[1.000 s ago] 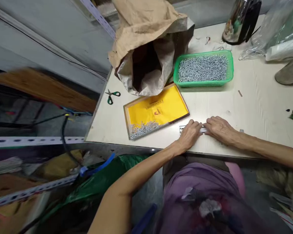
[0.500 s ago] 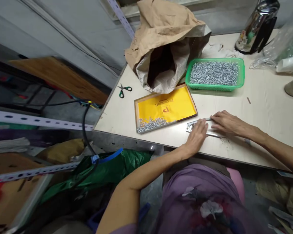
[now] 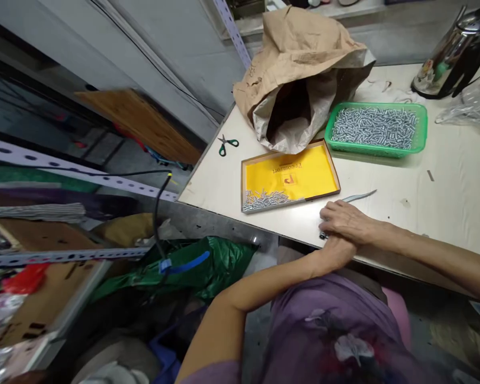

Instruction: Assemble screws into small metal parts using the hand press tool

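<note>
At the table's front edge my right hand [image 3: 346, 218] lies with bent fingers over a silver metal piece [image 3: 323, 234]. Only a small end of that piece shows below the fingertips; its kind cannot be made out. My left hand [image 3: 338, 252] is tucked beneath the right one, its fingers mostly covered. Beyond the right knuckles a thin, pale grey, curved strip [image 3: 360, 197] sticks out over the table; whether it belongs to the same metal piece is unclear. Left of the hands sits a shallow box [image 3: 336, 189] with a yellow lining and many small silver pins [image 3: 266, 199].
A green plastic basket [image 3: 423, 130] full of similar pins stands behind the hands. Behind the box an open brown paper sack [image 3: 304, 45] leans. Green-handled scissors [image 3: 227, 143] lie near the left edge. A shiny kettle [image 3: 444, 64] and clear plastic [image 3: 466, 98] are at back right.
My hands, side by side on a flat silver metal piece, have come together, the right over the left, closer to the table edge. The view has shifted left.
</note>
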`<action>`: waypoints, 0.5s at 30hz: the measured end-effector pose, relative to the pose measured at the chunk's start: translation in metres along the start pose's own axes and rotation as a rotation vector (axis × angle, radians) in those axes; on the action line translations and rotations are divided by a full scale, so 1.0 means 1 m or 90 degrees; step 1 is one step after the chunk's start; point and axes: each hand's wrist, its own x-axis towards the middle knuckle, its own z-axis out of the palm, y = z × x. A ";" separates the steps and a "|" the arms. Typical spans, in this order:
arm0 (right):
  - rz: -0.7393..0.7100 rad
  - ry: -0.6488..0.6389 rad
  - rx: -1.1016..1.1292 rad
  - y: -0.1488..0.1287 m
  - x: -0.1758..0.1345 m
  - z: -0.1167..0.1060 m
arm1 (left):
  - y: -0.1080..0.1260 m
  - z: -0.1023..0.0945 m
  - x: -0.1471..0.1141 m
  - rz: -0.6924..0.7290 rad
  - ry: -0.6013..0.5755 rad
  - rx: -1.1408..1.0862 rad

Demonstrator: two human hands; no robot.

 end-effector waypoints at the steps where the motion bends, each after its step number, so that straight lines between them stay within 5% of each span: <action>1: -0.020 -0.018 -0.007 -0.003 0.007 0.001 | 0.000 0.001 0.001 -0.004 -0.006 0.005; 9: -0.089 0.021 -0.054 0.002 0.044 0.034 | 0.007 0.000 0.001 0.065 -0.064 0.057; 13: -0.015 0.197 0.023 0.010 0.038 0.007 | -0.002 -0.029 -0.019 0.164 0.044 0.061; 15: 0.085 0.327 0.055 0.029 0.027 -0.022 | -0.026 -0.057 -0.032 0.101 0.139 0.100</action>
